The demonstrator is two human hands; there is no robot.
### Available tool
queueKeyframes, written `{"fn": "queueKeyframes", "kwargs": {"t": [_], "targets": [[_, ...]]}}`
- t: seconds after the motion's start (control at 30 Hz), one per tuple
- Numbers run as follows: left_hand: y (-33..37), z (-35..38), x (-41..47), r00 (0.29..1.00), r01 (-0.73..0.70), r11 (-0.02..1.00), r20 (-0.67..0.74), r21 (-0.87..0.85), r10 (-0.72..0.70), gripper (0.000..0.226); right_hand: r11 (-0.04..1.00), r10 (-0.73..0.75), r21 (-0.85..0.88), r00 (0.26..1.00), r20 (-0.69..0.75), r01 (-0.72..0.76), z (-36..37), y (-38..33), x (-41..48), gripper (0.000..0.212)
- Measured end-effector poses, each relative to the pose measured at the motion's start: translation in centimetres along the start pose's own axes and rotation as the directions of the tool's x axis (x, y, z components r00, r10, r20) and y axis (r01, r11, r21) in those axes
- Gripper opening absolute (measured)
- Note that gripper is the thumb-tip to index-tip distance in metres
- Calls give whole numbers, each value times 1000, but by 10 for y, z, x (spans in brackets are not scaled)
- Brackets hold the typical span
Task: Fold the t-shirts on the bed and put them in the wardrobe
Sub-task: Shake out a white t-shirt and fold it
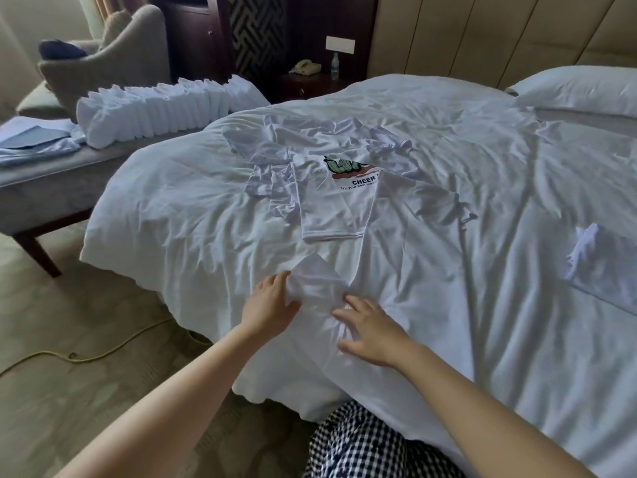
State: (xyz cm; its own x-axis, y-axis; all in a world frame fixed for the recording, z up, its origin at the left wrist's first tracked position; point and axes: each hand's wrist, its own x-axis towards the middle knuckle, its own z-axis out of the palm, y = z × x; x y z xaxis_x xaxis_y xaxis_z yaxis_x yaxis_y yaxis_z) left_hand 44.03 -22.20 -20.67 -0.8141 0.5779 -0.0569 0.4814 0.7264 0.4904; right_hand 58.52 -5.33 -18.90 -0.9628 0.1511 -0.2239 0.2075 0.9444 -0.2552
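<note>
One wide bed, sheets rumpled; at its left end a grey desk bearing a row of folded t-shirts; mid-bed, a crumpled printed t-shirt; nearer, partly over its print, a plain white t-shirt laid to the near edge; right grip flat on that shirt, fingers spread; left grip at its sleeve — fingertips lost in cloth, pinching or pressing impossible to tell.

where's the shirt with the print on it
In the head view the printed t-shirt lies in the middle of the bed, on a crumpled pile of shirts; the plain t-shirt nearer the person overlaps its right edge.
</note>
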Motion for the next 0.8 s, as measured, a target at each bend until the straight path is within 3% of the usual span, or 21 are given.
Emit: {"fn": "queueKeyframes", "kwargs": {"t": [0.23, 0.33, 0.47, 0.8], "targets": [[5, -2, 27, 984, 181, 983, 1, -34, -181, 63, 999, 28, 22, 998, 52, -29, 4, 5, 10, 65], [7, -4, 34, 975, 219, 975, 45, -32, -217, 52, 999, 25, 20, 997, 68, -26, 5, 7, 13, 64], [8, -5, 37, 980, 193, 980, 66, -54, -190, 36, 999, 18, 30, 997, 77, -21, 3, 8, 15, 63], [31, -20, 15, 997, 83, 984, 21, -156, -81, 27, 999, -49, 24, 998, 34, 48, 0, 9, -7, 64]]}}
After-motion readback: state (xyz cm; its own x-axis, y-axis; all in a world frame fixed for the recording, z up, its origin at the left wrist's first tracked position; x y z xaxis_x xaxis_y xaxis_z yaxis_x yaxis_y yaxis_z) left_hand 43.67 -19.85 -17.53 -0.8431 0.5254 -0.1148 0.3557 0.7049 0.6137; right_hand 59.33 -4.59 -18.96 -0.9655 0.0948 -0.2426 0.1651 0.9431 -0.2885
